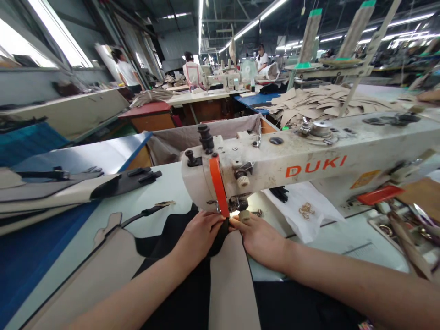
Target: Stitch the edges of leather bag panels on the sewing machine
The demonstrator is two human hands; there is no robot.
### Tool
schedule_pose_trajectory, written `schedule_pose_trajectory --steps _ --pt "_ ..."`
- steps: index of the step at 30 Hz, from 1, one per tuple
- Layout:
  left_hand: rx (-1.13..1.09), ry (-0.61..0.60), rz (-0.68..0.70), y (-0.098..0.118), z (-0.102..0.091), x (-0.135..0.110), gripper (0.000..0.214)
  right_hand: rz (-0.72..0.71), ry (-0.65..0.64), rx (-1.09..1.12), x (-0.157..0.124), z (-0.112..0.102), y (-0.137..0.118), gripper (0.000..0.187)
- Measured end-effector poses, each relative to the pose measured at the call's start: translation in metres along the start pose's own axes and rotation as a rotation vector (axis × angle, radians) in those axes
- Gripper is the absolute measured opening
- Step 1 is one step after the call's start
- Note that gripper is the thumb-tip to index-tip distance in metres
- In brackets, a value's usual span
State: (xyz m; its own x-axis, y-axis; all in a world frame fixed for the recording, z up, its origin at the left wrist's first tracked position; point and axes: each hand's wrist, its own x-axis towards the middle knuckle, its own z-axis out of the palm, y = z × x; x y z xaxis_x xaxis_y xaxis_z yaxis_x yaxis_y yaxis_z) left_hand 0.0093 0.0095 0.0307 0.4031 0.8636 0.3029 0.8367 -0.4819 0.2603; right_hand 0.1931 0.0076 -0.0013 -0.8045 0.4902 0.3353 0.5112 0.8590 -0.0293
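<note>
A beige and black fabric piece (pixel 231 270) lies under the head of a white sewing machine (pixel 254 169) and runs down toward me. My left hand (pixel 201 233) is at the left of the needle area, its fingers closed on the fabric's edge. Across from it, my right hand (pixel 261 240) pinches the same piece close to the presser foot. Both sets of fingertips almost meet beneath the orange guard (pixel 219 185). The needle itself is hidden behind the guard and my fingers. More beige panel (pixel 110 256) with black edging and a thin strap spreads out on the left.
A white plastic bag (pixel 299 215) with small gold-coloured metal pieces lies behind the machine head. Finished-looking panels (pixel 51 192) are stacked on the left. Cut beige pieces (pixel 316 103) are heaped at the back right. Thread cones (pixel 311 36) stand above. Several people work farther back.
</note>
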Motion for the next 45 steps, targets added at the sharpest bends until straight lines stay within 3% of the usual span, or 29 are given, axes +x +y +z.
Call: schedule_pose_trajectory --steps 5,15,36,45 --pt "0.120 -0.084 0.119 0.010 -0.011 -0.008 0.032 -0.071 0.054 -0.004 -0.004 -0.008 -0.004 0.013" --pt "0.259 -0.157 0.287 0.004 -0.006 -0.012 0.038 -0.074 -0.045 -0.023 0.003 -0.012 -0.008 0.014" --pt "0.242 -0.141 0.299 0.008 -0.009 -0.010 0.032 -0.057 0.025 -0.067 0.002 -0.012 -0.011 0.015" --pt "0.201 -0.154 0.279 0.007 -0.008 -0.008 0.031 -0.048 -0.008 -0.056 0.002 -0.012 -0.012 0.014"
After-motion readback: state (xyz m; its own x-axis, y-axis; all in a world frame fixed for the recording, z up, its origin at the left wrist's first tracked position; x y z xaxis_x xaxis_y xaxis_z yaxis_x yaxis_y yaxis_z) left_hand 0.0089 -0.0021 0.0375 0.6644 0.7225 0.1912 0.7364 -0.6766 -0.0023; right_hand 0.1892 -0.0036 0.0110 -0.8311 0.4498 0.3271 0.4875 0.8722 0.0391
